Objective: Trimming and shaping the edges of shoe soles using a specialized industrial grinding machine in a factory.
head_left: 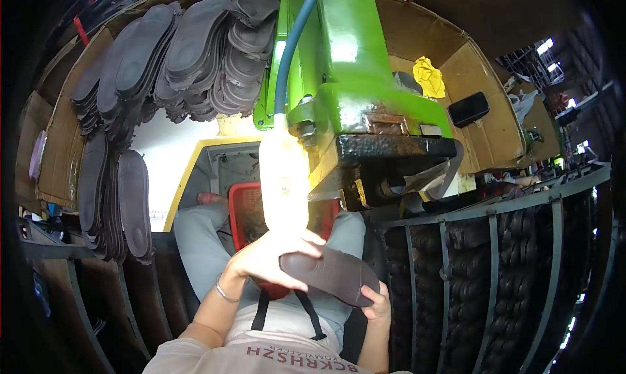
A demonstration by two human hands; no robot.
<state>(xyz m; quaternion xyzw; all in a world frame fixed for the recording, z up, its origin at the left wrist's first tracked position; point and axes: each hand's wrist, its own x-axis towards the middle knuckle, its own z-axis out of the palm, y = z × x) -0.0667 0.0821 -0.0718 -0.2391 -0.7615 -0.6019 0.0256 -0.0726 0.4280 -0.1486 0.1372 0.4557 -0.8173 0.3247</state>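
Observation:
A dark brown shoe sole (336, 276) lies tilted between my hands, in front of my lap. My left hand (277, 260) grips its left end, with the thumb on the near edge and the fingers along the far edge. At the sole's right end, my right hand (377, 303) pinches the rim, its thumb on the upper face. Just above my left hand glares a bright white lamp (283, 185) on a blue cable; its light washes out part of the fingers. A red basket (242, 211) stands below, between my knees, partly hidden by the lamp and my hands.
A green machine (355, 67) with a dark metal head rises straight ahead. Stacks of grey-brown soles (195, 41) fill the left side. At right, a cardboard box (486, 67) holds a yellow cloth (428, 78) and a black phone-like object (468, 109). A metal rack (492, 243) holds dark pieces.

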